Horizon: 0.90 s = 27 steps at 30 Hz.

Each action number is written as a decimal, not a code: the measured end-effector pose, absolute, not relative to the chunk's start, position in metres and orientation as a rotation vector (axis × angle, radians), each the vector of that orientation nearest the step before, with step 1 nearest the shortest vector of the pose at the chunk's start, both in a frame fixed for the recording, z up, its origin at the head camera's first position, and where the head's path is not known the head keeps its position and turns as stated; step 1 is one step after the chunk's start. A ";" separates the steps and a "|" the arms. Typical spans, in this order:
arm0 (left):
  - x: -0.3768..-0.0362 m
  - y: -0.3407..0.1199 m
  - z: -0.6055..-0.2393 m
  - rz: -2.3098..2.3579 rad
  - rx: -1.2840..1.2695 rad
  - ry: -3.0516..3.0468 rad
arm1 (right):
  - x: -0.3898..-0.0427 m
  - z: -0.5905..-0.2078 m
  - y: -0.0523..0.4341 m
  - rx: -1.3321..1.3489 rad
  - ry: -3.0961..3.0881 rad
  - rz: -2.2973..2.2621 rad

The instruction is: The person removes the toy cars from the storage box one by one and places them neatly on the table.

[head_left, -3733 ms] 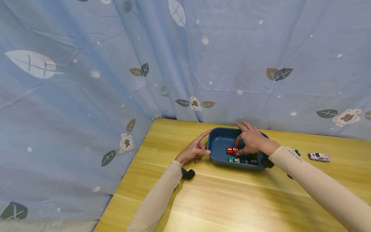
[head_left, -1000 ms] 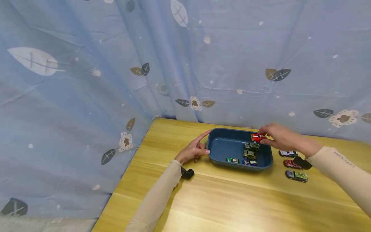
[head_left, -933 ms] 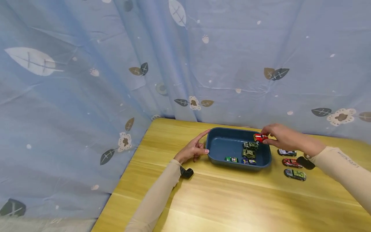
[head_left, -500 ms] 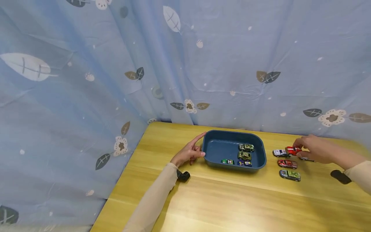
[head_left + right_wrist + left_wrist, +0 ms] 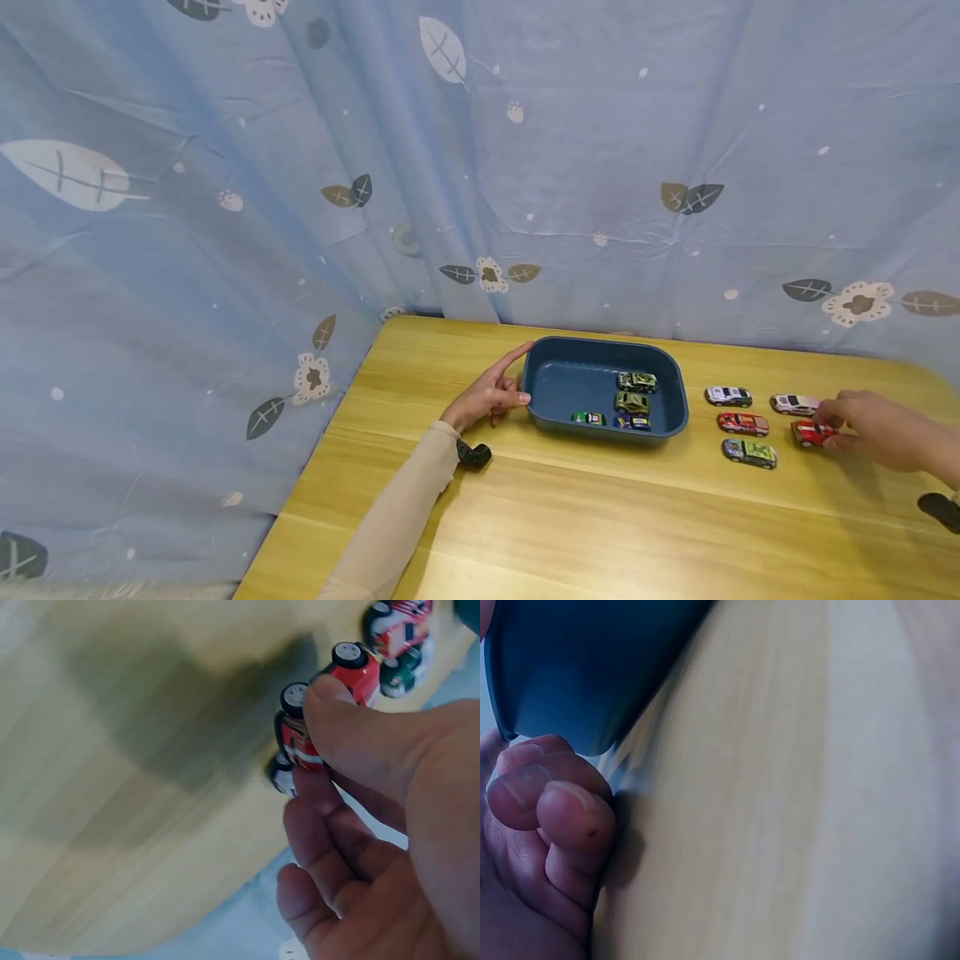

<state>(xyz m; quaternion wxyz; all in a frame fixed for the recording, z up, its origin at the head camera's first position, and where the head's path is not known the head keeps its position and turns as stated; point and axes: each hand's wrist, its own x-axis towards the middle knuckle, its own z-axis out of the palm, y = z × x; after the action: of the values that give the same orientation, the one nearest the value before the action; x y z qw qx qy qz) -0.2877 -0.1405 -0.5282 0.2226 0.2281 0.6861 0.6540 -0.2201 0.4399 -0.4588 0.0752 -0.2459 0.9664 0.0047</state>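
Head view: our right hand [image 5: 873,425] pinches a red car [image 5: 812,432] on the table [image 5: 600,517]; our relaxed left hand [image 5: 487,398] touches the tray [image 5: 536,392].

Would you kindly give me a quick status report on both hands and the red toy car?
Left hand resting against blue tray. Right hand pinching red toy car at the table. Nothing in the way.

We record the head view high, looking down over the blue tray [image 5: 604,354]; the left wrist view sits close against the tray's outer wall — the right wrist view close, right of it.
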 end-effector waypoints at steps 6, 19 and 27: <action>-0.287 -0.139 -0.527 1.804 0.632 1.896 | -0.215 -0.466 0.439 -0.731 2.974 0.019; -0.286 -0.138 -0.526 1.793 0.604 1.888 | -0.214 -0.480 0.439 -0.743 2.975 0.030; -0.286 -0.139 -0.525 1.801 0.605 1.889 | -0.214 -0.479 0.438 -0.742 2.951 0.037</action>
<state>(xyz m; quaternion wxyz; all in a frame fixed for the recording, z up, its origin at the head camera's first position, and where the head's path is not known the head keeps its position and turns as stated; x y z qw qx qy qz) -0.2863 -0.1395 -0.5252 0.2293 0.2198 0.6864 0.6542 -0.2136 0.4377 -0.4787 0.0492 -0.2434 0.9686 0.0120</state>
